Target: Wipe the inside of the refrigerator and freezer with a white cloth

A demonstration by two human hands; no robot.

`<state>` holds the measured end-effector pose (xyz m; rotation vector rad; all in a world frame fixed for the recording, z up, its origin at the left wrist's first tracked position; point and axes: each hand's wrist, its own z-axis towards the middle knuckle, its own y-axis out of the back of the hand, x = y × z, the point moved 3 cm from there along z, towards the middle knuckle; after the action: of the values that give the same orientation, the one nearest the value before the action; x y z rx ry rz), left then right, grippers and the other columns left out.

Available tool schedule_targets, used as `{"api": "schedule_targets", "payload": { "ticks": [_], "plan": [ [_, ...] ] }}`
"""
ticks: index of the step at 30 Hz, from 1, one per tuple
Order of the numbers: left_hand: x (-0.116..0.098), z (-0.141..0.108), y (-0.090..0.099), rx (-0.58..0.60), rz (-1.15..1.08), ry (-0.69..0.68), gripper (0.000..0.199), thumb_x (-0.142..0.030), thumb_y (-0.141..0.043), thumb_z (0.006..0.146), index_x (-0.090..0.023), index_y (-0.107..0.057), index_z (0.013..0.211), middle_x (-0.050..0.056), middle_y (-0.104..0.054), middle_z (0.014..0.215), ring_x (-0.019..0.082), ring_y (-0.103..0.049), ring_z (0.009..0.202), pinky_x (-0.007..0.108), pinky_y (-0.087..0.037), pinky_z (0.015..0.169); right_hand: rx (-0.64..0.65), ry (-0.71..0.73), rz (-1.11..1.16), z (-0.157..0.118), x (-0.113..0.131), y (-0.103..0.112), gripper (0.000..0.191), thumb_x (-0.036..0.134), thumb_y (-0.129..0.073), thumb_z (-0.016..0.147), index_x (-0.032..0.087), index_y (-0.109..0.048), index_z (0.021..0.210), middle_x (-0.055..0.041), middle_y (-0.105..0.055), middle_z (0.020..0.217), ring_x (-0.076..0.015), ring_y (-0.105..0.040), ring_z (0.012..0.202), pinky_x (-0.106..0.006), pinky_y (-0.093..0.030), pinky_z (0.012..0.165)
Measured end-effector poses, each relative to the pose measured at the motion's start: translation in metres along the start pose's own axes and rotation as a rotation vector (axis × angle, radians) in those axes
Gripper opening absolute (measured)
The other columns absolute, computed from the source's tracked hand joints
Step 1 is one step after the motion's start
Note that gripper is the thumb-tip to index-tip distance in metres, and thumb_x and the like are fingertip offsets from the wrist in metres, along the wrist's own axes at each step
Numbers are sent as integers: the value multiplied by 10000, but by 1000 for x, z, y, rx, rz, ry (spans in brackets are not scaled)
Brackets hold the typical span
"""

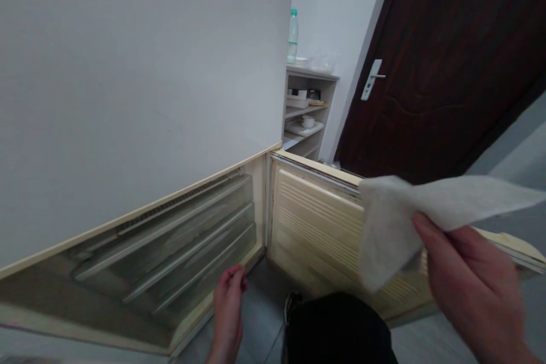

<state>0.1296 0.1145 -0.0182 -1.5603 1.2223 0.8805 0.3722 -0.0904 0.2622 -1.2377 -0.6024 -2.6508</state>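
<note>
My right hand holds a white cloth pinched between thumb and fingers, raised in front of the open lower fridge door. The cloth droops over the door's ribbed cream inner panel. My left hand hangs low by the bottom corner of the open freezer compartment, fingers curled together and holding nothing. Inside the compartment I see clear drawer fronts stacked one above another. The closed upper fridge door fills the left of the view.
A grey shelf unit with dishes stands behind the fridge, a plastic bottle on top. A dark wooden door with a metal handle is at right. My dark-trousered knee and a shoe are on the grey floor.
</note>
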Motion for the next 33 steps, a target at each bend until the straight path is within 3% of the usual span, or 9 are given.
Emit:
{"api": "schedule_targets", "payload": {
  "ticks": [1, 3, 6, 10, 13, 16, 21, 26, 33],
  "plan": [
    [1, -5, -5, 31, -6, 1, 436, -502, -805, 562, -152, -688, 795, 5, -625, 672, 164, -543, 666, 299, -436, 658, -9, 160, -206, 16, 8, 2, 234, 456, -621, 929, 271, -730, 834, -89, -707, 762, -299, -698, 850, -430, -555, 796],
    [3, -14, -12, 79, -15, 10, 445, -515, -815, 561, -150, -684, 781, 12, -628, 679, 164, -541, 664, 298, -432, 653, 159, 428, -449, 43, 15, -22, 268, 359, -519, 966, 220, -746, 935, -136, -737, 861, -315, -703, 857, -458, -547, 811],
    [1, -23, -18, 96, -18, 9, 471, -551, -798, 575, -151, -675, 791, 30, -646, 708, 175, -551, 667, 307, -438, 655, 490, 574, -657, 65, 3, -92, 339, 144, -426, 988, 143, -712, 1170, -172, -735, 1183, -326, -693, 1084, -488, -534, 951],
    [-8, -31, -16, 119, 32, -58, 500, -596, -806, 595, -158, -690, 805, 30, -649, 722, 185, -553, 697, 310, -435, 681, 655, 760, -727, 74, -3, -180, 455, 26, -359, 992, 105, -610, 1363, -155, -530, 1531, -323, -458, 1448, -579, -391, 1164],
    [-10, -36, -14, 166, 96, -110, 502, -619, -833, 601, -166, -705, 775, 17, -624, 679, 185, -536, 691, 307, -424, 683, 741, 873, -713, 83, 9, -224, 406, 54, -387, 1015, 87, -625, 1343, -172, -568, 1486, -326, -485, 1421, -568, -400, 1152],
    [-6, -35, -17, 196, 139, -119, 533, -654, -839, 593, -166, -711, 763, 21, -620, 671, 194, -541, 684, 313, -425, 672, 819, 920, -701, 92, 19, -244, 359, 55, -427, 1015, 60, -672, 1278, -186, -667, 1341, -299, -593, 1298, -483, -425, 1133],
    [6, -26, -26, 195, 144, -80, 584, -701, -825, 578, -167, -703, 779, 25, -642, 694, 194, -555, 685, 320, -440, 682, 784, 916, -641, 92, 5, -205, 346, 64, -455, 1017, 72, -699, 1263, -152, -678, 1335, -258, -608, 1250, -399, -445, 1120],
    [17, -22, -30, 206, 141, -21, 602, -690, -839, 548, -163, -712, 810, 41, -685, 758, 203, -587, 730, 322, -463, 710, 701, 863, -555, 78, -27, -115, 357, 137, -468, 1039, 207, -714, 1288, -77, -702, 1300, -237, -584, 1196, -427, -474, 1093],
    [30, -18, -32, 212, 175, 40, 676, -693, -869, 472, -139, -710, 825, 53, -690, 757, 202, -588, 719, 334, -459, 710, 532, 737, -520, 75, -79, 6, 376, 228, -448, 1051, 249, -725, 1304, -70, -723, 1271, -278, -606, 1144, -472, -529, 1006]
  ]
}}
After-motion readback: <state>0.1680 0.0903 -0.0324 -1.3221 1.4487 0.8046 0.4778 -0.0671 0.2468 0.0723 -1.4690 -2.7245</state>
